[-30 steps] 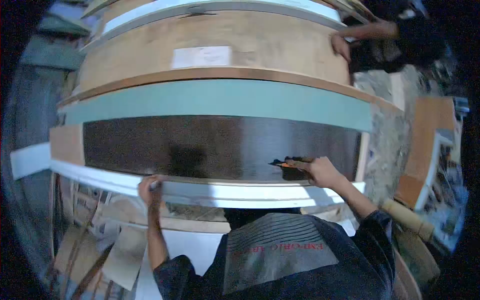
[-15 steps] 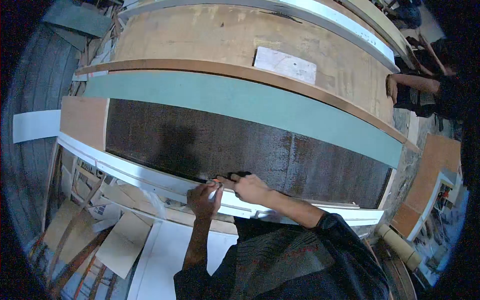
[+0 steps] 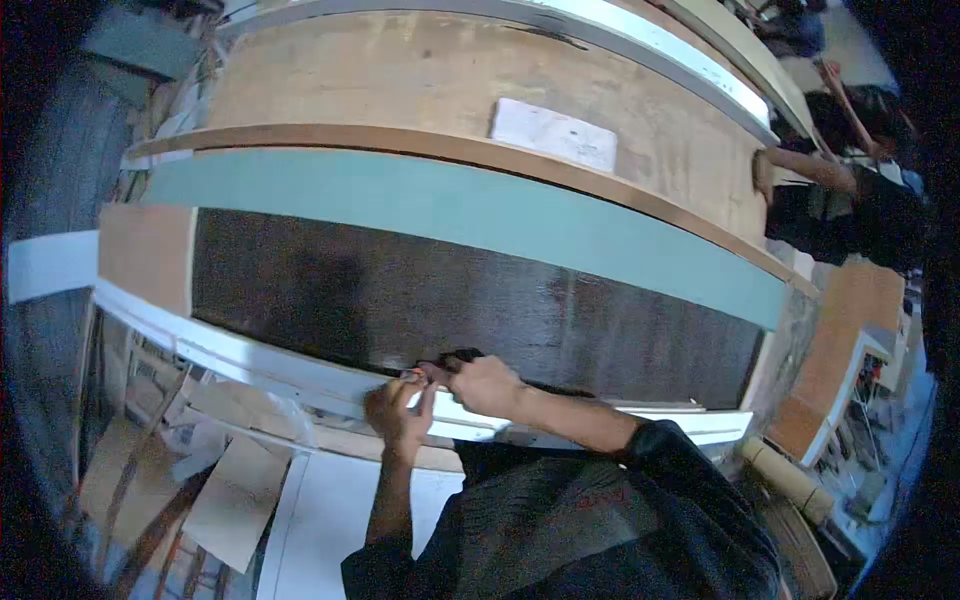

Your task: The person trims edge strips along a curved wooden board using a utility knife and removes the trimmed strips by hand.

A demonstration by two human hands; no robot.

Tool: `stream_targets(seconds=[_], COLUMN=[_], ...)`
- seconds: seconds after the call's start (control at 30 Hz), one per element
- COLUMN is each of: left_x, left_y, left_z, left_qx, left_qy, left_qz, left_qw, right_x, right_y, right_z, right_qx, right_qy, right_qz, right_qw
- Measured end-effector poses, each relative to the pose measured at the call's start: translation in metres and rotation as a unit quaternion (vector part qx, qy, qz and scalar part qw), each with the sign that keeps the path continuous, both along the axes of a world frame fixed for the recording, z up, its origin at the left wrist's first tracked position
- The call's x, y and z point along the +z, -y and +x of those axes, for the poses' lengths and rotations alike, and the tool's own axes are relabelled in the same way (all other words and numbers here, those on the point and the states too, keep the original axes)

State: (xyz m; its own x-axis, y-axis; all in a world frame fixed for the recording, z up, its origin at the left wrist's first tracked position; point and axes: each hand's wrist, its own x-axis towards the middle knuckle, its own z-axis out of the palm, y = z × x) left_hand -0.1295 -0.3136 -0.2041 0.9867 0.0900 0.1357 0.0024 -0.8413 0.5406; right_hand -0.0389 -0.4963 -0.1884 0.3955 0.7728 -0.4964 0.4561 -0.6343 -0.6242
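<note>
My left hand (image 3: 396,410) is closed at the near edge of a long dark, shiny panel (image 3: 480,290). A small orange-and-white thing shows at its fingertips, too blurred to name. Right beside it, my right hand (image 3: 487,387) is closed as well, its fingers pointing left toward the left fingertips. Something black (image 3: 463,355) shows at its knuckles; I cannot make out what it is. Both hands are over the white strip (image 3: 270,355) that runs along the panel's front. A pale green strip (image 3: 460,210) lies along the panel's far side.
Beyond the green strip lies a wide plywood board (image 3: 350,75) with a whitish rectangular piece (image 3: 555,135) on it. Another person's arm (image 3: 815,170) rests at its right end. Sheet offcuts (image 3: 235,500) lean at lower left; a cardboard-coloured roll (image 3: 790,480) is at lower right.
The whole view has shifted slightly, so most things appear a little farther left. Both hands stay close together at the panel's near edge, with the left one turned slightly.
</note>
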Motion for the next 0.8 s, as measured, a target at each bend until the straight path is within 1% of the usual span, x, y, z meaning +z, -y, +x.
stream_targets(seconds=[0.03,0.07,0.1,0.13,0.17,0.2,0.23,0.3,0.33,0.37,0.4,0.43,0.47,0.5,0.53,0.57,0.6,0.63,0.67,0.7,0.73,0.77,0.8], left_x=[-0.010,-0.016,-0.023,-0.021,-0.015,-0.013,-0.011,-0.006,-0.005,-0.012,-0.024,-0.027,-0.029,-0.018,-0.003,0.011,0.003,0.015,0.017,0.013,0.013,0.014,0.013], left_y=[-0.001,-0.003,-0.004,-0.006,-0.007,-0.008,-0.008,-0.004,-0.003,-0.009,-0.016,-0.012,-0.009,-0.006,0.001,0.008,0.008,0.017,0.022,0.021,0.017,0.020,0.029], left_z=[-0.003,-0.006,-0.010,-0.010,-0.009,-0.010,-0.008,-0.007,-0.007,-0.011,-0.015,-0.013,-0.011,-0.009,-0.003,0.001,-0.001,0.001,0.001,0.001,0.003,0.000,-0.001], left_qx=[-0.002,-0.004,-0.009,-0.021,-0.032,-0.019,-0.017,-0.004,0.010,0.005,0.006,0.096,0.228,0.220,0.126,0.023,0.007,0.018,-0.007,-0.031,-0.032,-0.030,0.001], left_qy=[0.003,0.004,0.001,-0.033,-0.062,-0.054,-0.048,-0.051,-0.059,-0.056,-0.005,-0.073,-0.069,-0.067,-0.077,-0.073,-0.016,-0.062,-0.028,0.009,0.010,0.014,0.025], left_qz=[-0.010,-0.033,-0.060,-0.013,0.039,0.018,0.007,0.006,0.018,0.022,-0.033,-0.305,-0.546,-0.543,-0.271,0.030,0.019,0.045,0.048,0.049,0.063,0.075,0.047], left_qw=[1.000,0.999,0.998,0.999,0.997,0.998,0.999,0.999,0.998,0.998,0.999,0.945,0.803,0.808,0.951,0.997,1.000,0.997,0.998,0.998,0.997,0.997,0.999], right_x=[0.017,0.022,0.023,0.005,0.002,-0.002,0.001,0.011,0.005,0.022,0.016,0.007,0.017,0.055,0.064,0.063,0.070,0.074,0.075,0.079,0.083,0.058,0.072], right_y=[-0.001,0.003,0.007,0.008,0.016,0.025,0.047,0.095,0.125,0.162,0.203,0.247,0.295,0.334,0.384,0.437,0.482,0.514,0.528,0.536,0.543,0.558,0.556], right_z=[0.013,0.008,0.007,0.000,-0.003,-0.008,-0.007,-0.012,-0.024,-0.031,-0.047,-0.068,-0.076,-0.073,-0.090,-0.113,-0.130,-0.140,-0.145,-0.150,-0.153,-0.168,-0.162], right_qx=[0.035,-0.037,-0.029,-0.024,-0.056,-0.057,-0.069,-0.012,-0.019,-0.060,-0.057,-0.076,-0.027,-0.022,-0.041,-0.057,-0.073,-0.090,-0.102,-0.110,-0.119,-0.121,-0.103], right_qy=[-0.019,0.041,0.042,0.031,0.054,0.054,0.059,0.067,0.086,0.074,0.084,0.109,0.068,0.007,0.034,0.058,0.068,0.081,0.094,0.078,0.061,0.113,0.073], right_qz=[-0.008,0.050,0.043,0.035,0.084,0.060,0.050,0.042,0.034,0.037,0.017,0.006,-0.082,-0.168,-0.168,-0.196,-0.195,-0.194,-0.188,-0.212,-0.237,-0.185,-0.228], right_qw=[0.999,0.997,0.998,0.999,0.993,0.995,0.995,0.997,0.996,0.995,0.995,0.991,0.994,0.986,0.984,0.977,0.976,0.974,0.972,0.968,0.962,0.969,0.965])
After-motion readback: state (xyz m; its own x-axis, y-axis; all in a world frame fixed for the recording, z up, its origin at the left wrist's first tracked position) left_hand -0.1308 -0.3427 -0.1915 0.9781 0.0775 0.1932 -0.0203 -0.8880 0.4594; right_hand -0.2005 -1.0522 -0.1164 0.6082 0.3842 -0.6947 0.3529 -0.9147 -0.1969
